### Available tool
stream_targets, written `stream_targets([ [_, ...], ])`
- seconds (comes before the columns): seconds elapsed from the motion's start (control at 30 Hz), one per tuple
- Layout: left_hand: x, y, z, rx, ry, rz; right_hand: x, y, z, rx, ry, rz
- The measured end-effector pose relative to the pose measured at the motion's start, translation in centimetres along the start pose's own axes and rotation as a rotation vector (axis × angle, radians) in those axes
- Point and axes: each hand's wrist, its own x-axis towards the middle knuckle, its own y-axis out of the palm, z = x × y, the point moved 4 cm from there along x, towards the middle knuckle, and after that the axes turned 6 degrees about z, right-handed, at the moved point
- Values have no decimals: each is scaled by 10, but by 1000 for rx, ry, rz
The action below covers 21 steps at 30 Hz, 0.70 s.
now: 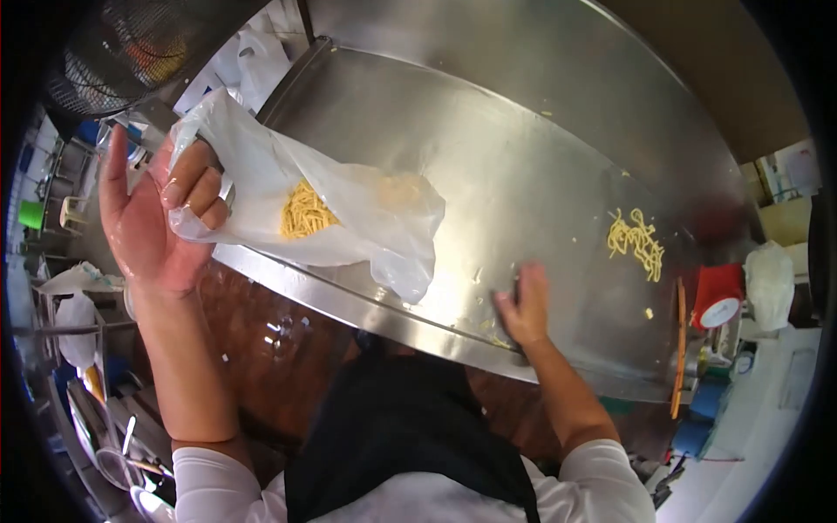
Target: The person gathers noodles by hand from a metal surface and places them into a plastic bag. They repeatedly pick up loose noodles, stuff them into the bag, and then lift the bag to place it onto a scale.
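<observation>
My left hand (170,209) is raised at the left, its fingers curled round the end of a translucent plastic bag (375,235). Yellow noodles (307,212) show at the bag's middle, over the steel table (497,157). Near the table's front edge, my right hand (527,309) is spread low over the metal, with small noodle scraps (495,336) beside it. A loose heap of noodles (636,242) lies on the table at the right.
A wooden stick (679,349) lies along the table's right end, beside a red scale (719,296) and a white plastic bag (769,283). A mesh basket (122,57) is at the upper left. The table's raised front rim (349,305) runs before my apron.
</observation>
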Motion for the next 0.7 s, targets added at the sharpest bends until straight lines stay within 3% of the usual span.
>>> stream_targets([
  [0.13, 9, 40, 7, 179, -79, 36, 7, 23, 112, 291, -467, 420],
  [0.2, 14, 55, 4, 253, -46, 23, 1, 17, 123, 397, -635, 371],
  [0.27, 17, 65, 4, 290, -58, 35, -8, 6, 92, 384, -619, 428],
  [0.3, 16, 63, 4, 308, -46, -2, -19, -6, 72, 405, -639, 294],
  [0.37, 4, 45, 3, 362, -14, -110, -50, -33, 27, 360, -537, 282],
  [0.53, -58, 9, 9, 293, 113, -161, -137, -102, -86, 212, -170, 148],
  [0.6, -62, 31, 25, 273, 92, -75, -157, -120, -124, 148, -45, 106],
  [0.67, -67, 49, 42, 272, 110, -133, -167, -123, -154, 17, 113, 50],
  [0.7, -69, 58, 52, 272, 119, -168, -159, -127, -153, 45, 98, 19],
])
